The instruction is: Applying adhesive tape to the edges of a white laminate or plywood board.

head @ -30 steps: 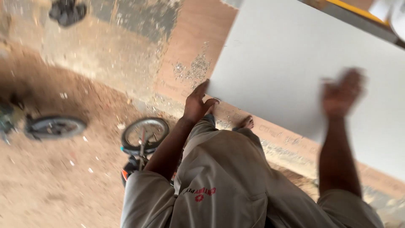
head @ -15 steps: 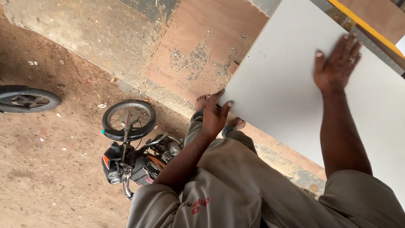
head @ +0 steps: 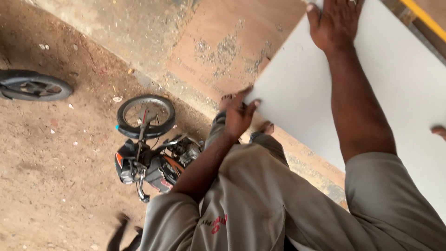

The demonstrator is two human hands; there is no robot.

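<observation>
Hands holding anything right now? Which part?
Yes: the white board. The left hand grips its near corner, fingers curled over the edge; the right hand lies flat on its face near the far edge.

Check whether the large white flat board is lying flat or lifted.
Lifted: the large white flat board is held by both hands, above the brown plywood sheet.
</observation>
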